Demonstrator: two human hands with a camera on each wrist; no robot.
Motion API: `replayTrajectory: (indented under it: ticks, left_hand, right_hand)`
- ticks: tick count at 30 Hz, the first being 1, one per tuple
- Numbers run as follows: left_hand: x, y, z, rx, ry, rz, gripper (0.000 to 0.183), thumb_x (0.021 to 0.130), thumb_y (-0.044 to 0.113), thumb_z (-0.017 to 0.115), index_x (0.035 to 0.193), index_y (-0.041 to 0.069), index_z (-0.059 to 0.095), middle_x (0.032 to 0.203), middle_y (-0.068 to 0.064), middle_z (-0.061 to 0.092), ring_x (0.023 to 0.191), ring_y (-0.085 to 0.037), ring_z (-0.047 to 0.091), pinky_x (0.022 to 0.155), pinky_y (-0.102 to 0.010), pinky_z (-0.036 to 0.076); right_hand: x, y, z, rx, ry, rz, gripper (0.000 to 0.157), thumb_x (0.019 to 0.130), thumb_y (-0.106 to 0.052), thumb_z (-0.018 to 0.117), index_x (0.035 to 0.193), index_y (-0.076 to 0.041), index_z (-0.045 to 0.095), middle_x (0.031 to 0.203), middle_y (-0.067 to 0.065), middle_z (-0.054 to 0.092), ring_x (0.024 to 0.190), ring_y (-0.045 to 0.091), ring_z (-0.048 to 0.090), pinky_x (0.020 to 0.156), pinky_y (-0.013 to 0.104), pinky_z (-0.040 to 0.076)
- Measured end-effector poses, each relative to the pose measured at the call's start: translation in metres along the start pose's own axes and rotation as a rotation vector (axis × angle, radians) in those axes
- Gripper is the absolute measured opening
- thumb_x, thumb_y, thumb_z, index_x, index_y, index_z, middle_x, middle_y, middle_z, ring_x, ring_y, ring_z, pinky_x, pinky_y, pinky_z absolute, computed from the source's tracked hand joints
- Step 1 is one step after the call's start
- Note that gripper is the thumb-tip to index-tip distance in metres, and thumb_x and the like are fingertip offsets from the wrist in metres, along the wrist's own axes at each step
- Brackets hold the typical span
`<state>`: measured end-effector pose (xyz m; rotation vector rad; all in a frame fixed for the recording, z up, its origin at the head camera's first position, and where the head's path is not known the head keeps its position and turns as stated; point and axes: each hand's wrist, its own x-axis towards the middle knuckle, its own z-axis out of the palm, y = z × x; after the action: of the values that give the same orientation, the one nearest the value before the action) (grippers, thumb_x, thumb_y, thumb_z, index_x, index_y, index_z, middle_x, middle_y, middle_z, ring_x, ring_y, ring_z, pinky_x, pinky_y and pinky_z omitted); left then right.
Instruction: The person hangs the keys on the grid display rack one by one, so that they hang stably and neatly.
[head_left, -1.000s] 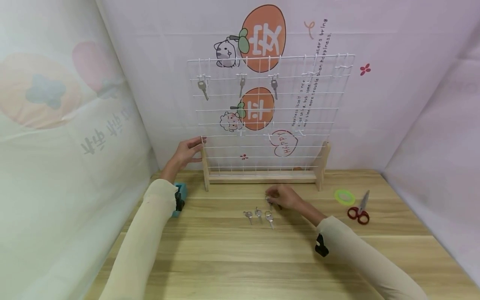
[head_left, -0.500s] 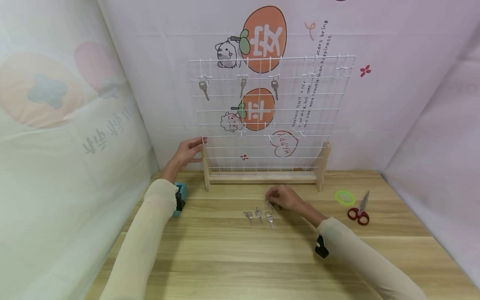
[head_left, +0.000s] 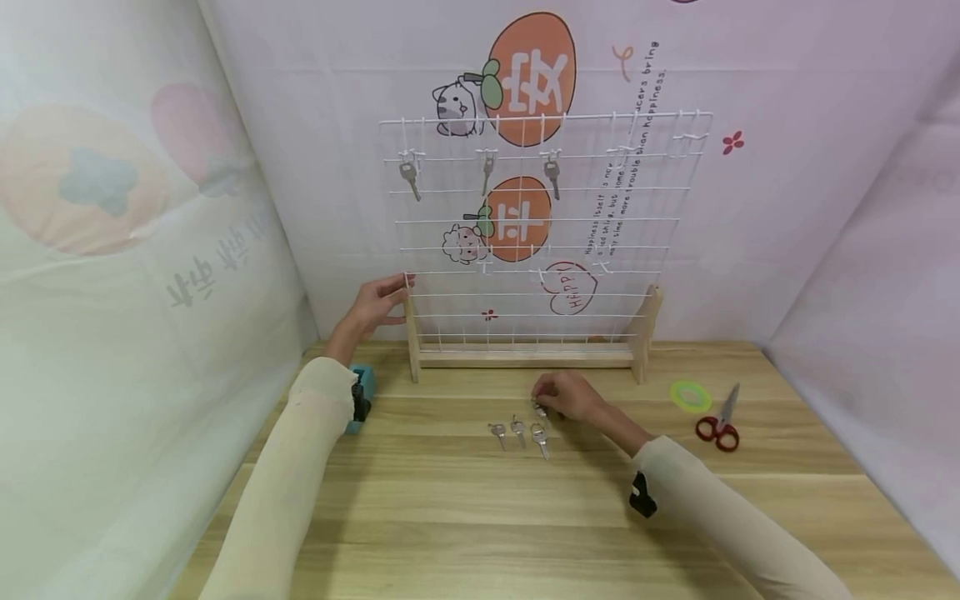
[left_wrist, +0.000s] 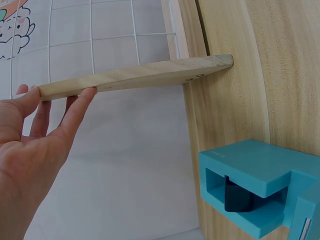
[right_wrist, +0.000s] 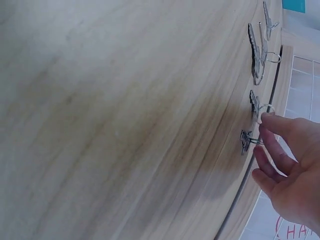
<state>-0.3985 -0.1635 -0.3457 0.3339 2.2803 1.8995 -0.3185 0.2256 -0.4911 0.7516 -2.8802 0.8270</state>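
Observation:
My left hand [head_left: 375,304] holds the left wooden upright [left_wrist: 135,76] of a white wire grid rack [head_left: 525,357], thumb and fingertips on its upper end. Low over the table, my right hand [head_left: 572,396] pinches the ring of a small silver key [right_wrist: 254,102] between thumb and index finger. Another key [right_wrist: 245,142] lies close by the fingertips in the right wrist view. In front of that hand, a key [head_left: 540,440], a second key [head_left: 518,429] and a third key [head_left: 498,432] lie in a loose row.
Three keys hang from the upper hooks, the leftmost key [head_left: 408,177] below the grid's top left. A teal tape dispenser [left_wrist: 250,175] stands beside my left forearm. To the right lie red-handled scissors [head_left: 720,429] and a yellow-green ring-shaped item [head_left: 690,396].
My right fingers shift slightly at the key, and the dark piece seen beneath that hand earlier no longer shows in the head view. The left hand stays on the upright.

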Motion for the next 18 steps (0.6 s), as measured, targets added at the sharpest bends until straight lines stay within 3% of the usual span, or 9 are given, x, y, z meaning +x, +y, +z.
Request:
replayTrajectory:
  ticks: [5,12,18]
  left_hand:
    - [-0.003,0.007,0.002,-0.022,-0.004,-0.016,0.047,0.111,0.007,0.049,0.157,0.006,0.045,0.165,-0.015,0.036,0.152,-0.037,0.034,0.112,-0.066,0.042]
    - [0.004,-0.005,0.0,-0.014,0.007,0.015,0.046,0.111,0.01,0.048,0.157,0.009,0.046,0.165,-0.013,0.038,0.151,-0.035,0.035,0.112,-0.065,0.043]
    - [0.006,-0.01,-0.001,-0.003,0.014,0.018,0.045,0.111,0.01,0.049,0.157,0.011,0.047,0.164,-0.013,0.04,0.151,-0.035,0.036,0.112,-0.065,0.043]
  right_hand:
    - [-0.001,-0.004,-0.008,0.023,0.066,-0.028,0.005,0.095,-0.008,0.077,0.1,-0.008,0.078,0.094,0.001,0.077,0.089,0.018,0.072,0.082,0.041,0.062]
    - [-0.001,-0.011,-0.026,0.065,0.123,-0.099,0.006,0.096,-0.006,0.076,0.101,-0.003,0.076,0.094,0.006,0.077,0.09,0.026,0.073,0.083,0.053,0.062]
    - [0.003,-0.013,-0.047,0.048,0.191,-0.176,0.006,0.092,-0.003,0.079,0.097,-0.004,0.076,0.092,0.008,0.078,0.084,0.025,0.076,0.075,0.048,0.064]
